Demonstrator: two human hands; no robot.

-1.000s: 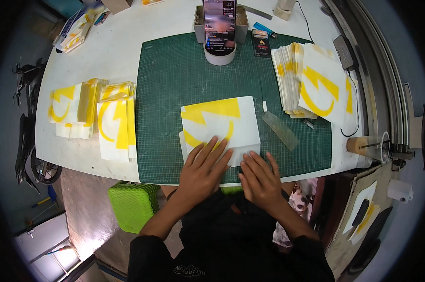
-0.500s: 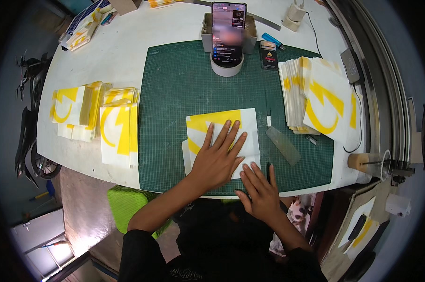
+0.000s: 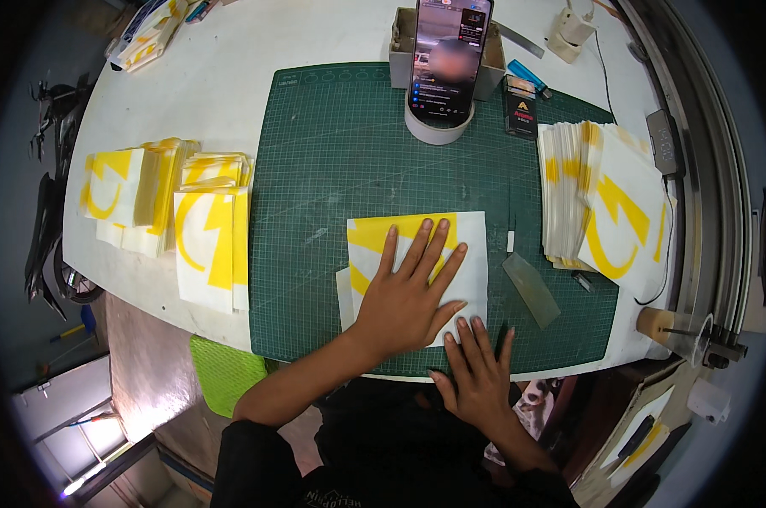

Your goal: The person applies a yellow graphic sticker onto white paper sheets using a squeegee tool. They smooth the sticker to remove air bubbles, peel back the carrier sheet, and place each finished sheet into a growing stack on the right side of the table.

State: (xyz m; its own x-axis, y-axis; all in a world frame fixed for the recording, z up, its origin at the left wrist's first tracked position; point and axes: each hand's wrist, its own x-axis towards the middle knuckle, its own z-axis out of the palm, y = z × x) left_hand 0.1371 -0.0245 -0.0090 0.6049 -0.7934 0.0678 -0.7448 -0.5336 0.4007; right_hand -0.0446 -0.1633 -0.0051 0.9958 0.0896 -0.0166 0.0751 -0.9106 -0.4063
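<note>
A folded sheet of white paper with a yellow print [image 3: 472, 245] lies on the green cutting mat [image 3: 357, 169]. My left hand [image 3: 408, 292] rests flat across its middle, fingers spread and pointing toward the far edge. Over the sheet's near right corner is my right hand [image 3: 480, 372], its fingers apart and holding nothing. Part of the print and the near edge are hidden under the hands. A white flap sticks out at the sheet's lower left. Right of the sheet, a translucent flat scraper [image 3: 532, 292] lies on the mat, beside a thin cutter with a white end [image 3: 511, 242].
Stacks of yellow-and-white folded papers stand at the left [image 3: 205, 245] and a larger pile [image 3: 607, 203] at the right. A phone [image 3: 449, 63] leans upright in a white round holder [image 3: 438, 129]. Near the right edge is a cup of brown drink [image 3: 658, 326].
The whole view has shifted a little, so the mat and phone appear farther right. My left hand has slid slightly toward the sheet's far edge. The right hand stays at the near corner.
</note>
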